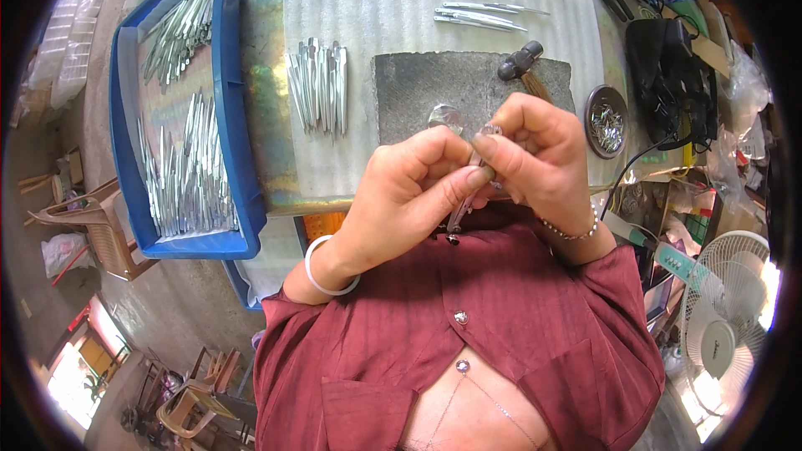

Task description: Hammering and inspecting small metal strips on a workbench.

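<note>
My left hand and my right hand meet at the near edge of the bench, both pinching a slim silvery metal piece. Its lower end points toward my shirt; the fingers cover most of its length. Just beyond the fingertips a small shiny round thing rests on a dark stone slab; its kind is unclear. A hammer lies on the slab, its handle running behind my right hand. To the right, a round dish holds small shiny metal bits.
A white foam sheet underlies the slab, with a row of slim metal pieces at left and several more at the back. The blue tray holds many alike. A black device with a cable and a fan stand right.
</note>
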{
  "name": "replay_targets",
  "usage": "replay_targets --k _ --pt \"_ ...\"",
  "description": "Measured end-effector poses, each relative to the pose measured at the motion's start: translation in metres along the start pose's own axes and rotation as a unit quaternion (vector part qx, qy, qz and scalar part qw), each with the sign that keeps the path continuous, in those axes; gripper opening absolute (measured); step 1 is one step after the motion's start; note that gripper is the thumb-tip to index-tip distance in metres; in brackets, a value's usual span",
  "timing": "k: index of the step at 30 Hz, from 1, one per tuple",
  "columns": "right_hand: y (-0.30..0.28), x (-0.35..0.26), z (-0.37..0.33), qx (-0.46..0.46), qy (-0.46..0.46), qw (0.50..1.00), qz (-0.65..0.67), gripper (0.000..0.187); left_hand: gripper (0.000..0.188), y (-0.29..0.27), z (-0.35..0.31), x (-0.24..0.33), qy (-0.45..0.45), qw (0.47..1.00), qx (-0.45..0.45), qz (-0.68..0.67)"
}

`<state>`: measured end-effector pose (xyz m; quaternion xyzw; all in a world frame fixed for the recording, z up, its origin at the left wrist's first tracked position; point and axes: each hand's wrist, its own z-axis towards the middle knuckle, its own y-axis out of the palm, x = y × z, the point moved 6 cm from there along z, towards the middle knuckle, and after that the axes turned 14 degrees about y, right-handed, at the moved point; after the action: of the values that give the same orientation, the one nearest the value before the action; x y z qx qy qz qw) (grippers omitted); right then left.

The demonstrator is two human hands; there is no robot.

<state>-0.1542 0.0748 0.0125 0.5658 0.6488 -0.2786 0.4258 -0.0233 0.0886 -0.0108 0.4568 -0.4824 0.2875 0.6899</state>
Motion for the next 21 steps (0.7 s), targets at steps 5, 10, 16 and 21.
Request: replay_targets --k 5,10,16,21 --pt "-0.005 0.019 0.017 -0.038 0.076 0.992 0.091 0.018 0.014 -0.009 0.005 -0.002 -0.122 0.992 -0.029 0.021" --pt "-0.003 0.033 0.03 -0.068 0.124 0.978 0.155 0.017 0.014 -0.012 0.01 -0.013 -0.176 0.983 -0.034 -0.049" --pt "-0.003 0.039 0.034 -0.047 0.124 0.976 0.172 0.017 0.019 -0.014 0.013 -0.011 -0.203 0.977 -0.03 -0.052" --pt "-0.002 0.043 0.034 -0.037 0.125 0.973 0.192 0.018 0.019 -0.015 0.015 -0.012 -0.213 0.975 -0.036 -0.051"
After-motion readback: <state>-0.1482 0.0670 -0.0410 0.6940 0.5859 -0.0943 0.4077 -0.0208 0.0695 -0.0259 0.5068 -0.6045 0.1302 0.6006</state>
